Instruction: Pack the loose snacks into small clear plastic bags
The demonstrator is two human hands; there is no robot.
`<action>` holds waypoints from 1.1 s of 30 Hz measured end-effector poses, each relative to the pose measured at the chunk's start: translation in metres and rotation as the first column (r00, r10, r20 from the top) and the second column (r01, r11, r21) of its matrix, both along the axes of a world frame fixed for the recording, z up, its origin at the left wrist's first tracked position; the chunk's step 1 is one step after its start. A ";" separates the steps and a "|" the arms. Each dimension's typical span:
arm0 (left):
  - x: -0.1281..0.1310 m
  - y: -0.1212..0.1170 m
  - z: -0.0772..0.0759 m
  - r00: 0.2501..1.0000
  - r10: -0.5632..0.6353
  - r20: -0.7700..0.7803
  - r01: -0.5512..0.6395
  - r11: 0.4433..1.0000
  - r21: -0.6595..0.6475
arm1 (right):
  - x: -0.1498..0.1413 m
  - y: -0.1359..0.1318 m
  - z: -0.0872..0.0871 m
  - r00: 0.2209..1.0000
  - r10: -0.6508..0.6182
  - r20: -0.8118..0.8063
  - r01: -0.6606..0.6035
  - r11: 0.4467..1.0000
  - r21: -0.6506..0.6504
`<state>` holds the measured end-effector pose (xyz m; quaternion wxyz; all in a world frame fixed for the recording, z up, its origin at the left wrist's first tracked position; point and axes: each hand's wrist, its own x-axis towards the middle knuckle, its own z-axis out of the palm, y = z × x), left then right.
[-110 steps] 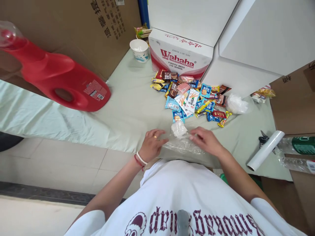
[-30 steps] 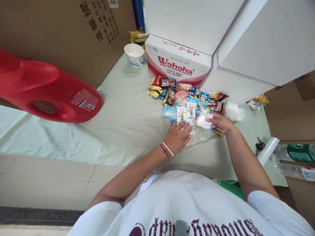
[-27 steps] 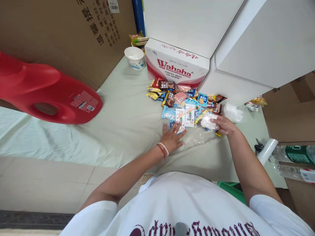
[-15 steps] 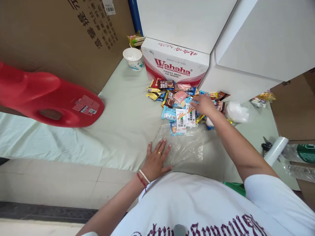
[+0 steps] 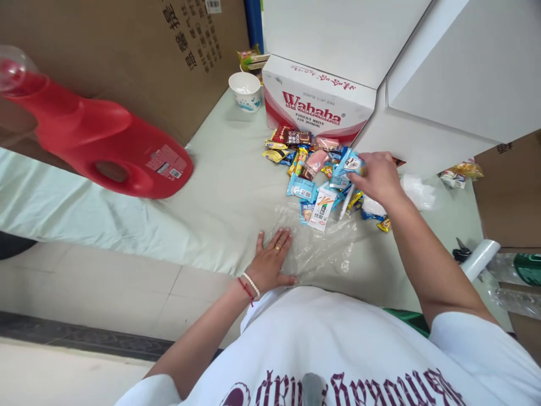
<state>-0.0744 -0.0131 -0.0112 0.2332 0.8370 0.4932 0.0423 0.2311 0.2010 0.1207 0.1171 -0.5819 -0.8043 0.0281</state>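
Pinched in the fingers of my right hand (image 5: 378,176) is a light blue snack packet (image 5: 350,163), raised over a pile of wrapped snacks. The pile has a white packet with orange sticks printed on it (image 5: 322,210), another light blue packet (image 5: 301,188), a pink packet (image 5: 316,162) and several yellow and brown ones. My left hand (image 5: 269,264) lies flat with fingers spread on the table, at the left edge of a clear plastic bag (image 5: 327,254). The bag spreads in front of the pile, partly under it.
Behind the pile stands a Wahaha water carton (image 5: 319,96), with a paper cup (image 5: 245,93) at its left. A large red jug (image 5: 114,138) is on the left. Crumpled white plastic (image 5: 417,193), scissors (image 5: 461,248) and a white roll (image 5: 480,259) are on the right.
My right hand has lifted a light blue packet off the pile. The white packets have shifted, one now tilted and one turned on edge. My left hand stays flat; the camera view has shifted.
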 end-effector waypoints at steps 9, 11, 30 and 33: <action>-0.013 -0.015 0.004 0.988 0.151 -0.022 -0.146 0.977 0.154 | -0.044 -0.136 -0.061 0.862 0.446 -0.238 -0.499 0.830 -0.249; -0.020 -0.024 0.004 0.993 0.115 0.020 -0.116 0.965 0.236 | -0.045 -0.153 -0.080 0.873 0.425 -0.239 -0.477 0.847 -0.234; -0.035 -0.031 0.016 0.831 0.408 0.378 -0.415 0.907 -0.067 | 0.025 -0.201 -0.079 0.745 -0.083 -0.662 -0.279 0.862 -0.422; -0.023 -0.005 0.013 0.762 0.613 0.211 -0.616 0.786 -0.057 | 0.016 -0.159 -0.081 0.784 -0.237 -0.574 -0.103 0.862 -0.496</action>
